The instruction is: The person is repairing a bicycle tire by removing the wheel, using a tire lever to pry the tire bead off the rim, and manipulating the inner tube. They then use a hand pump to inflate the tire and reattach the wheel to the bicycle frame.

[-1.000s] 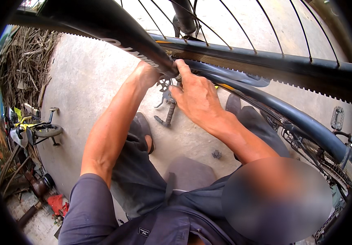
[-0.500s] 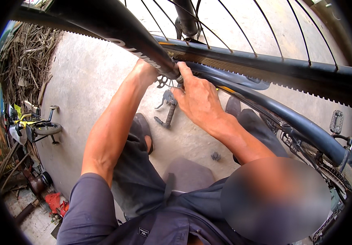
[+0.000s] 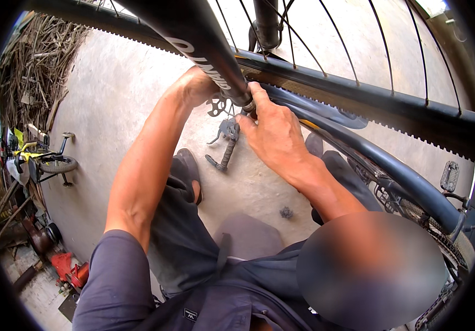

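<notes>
A black bicycle fork tube (image 3: 207, 47) with pale lettering slants down from the top, beside a spoked wheel with a knobbly tyre (image 3: 358, 107). My left hand (image 3: 197, 87) is against the tube's left side, its fingers hidden behind it. Closed around the tube's lower end is my right hand (image 3: 275, 129), index finger along the collar and thumb below. Between the hands, a dark metal piece with holes (image 3: 216, 107) shows partly. Beneath them is a handlebar grip (image 3: 229, 151) with a brake lever (image 3: 214, 137).
A blue-black frame tube (image 3: 392, 165) runs along my right, with a pedal (image 3: 449, 176) and chain parts. A small dark lump (image 3: 286, 212) lies on the concrete floor. Far left are piled sticks (image 3: 33, 71), a small bike (image 3: 55, 164) and a red tool (image 3: 66, 267).
The fork tube and both hands appear slightly farther right in the picture, while the floor objects sit slightly farther left. My hands keep nearly the same hold.
</notes>
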Demonstrator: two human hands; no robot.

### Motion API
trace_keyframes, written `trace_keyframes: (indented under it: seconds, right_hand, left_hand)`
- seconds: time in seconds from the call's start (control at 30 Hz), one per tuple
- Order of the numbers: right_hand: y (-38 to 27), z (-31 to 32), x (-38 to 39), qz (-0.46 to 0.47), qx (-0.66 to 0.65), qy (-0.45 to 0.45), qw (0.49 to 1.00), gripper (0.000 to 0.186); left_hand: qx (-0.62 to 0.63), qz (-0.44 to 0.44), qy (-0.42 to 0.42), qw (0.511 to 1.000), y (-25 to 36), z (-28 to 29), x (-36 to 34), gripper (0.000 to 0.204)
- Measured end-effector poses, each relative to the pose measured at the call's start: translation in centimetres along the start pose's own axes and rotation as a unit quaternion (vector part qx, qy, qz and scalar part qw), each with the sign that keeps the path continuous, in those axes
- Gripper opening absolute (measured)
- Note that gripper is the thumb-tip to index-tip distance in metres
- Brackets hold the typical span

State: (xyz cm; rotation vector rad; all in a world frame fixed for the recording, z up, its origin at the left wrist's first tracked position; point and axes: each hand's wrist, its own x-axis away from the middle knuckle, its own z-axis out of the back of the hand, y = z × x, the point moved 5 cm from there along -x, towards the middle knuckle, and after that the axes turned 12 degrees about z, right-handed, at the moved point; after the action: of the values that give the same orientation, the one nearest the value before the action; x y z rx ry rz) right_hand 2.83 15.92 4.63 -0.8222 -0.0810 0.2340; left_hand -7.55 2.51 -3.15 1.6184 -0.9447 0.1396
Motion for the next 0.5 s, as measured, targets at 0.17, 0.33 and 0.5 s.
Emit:
trace_keyframes:
  seconds: [0.17,0.33,0.5]
  right_hand:
    - [-0.04,0.01,-0.18,0.020,0.003,0.010,1.000,0.058]
    - [0.10,-0.21,-0.23,0.013,0.000,0.007,1.000,0.058]
    - [0.00,-0.17,-0.27,0.004,-0.003,0.002,1.000,0.058]
  left_hand:
    - [0.026,0.022,-0.005,0.999,-0.01,-0.08,0.35,0.022]
    - [-0.001,0.026,0.010,1.000,-0.52,0.41,-0.28,0.025]
    - [0.012,0.033,0.004,0.999,-0.25,0.75,0.03,0.027]
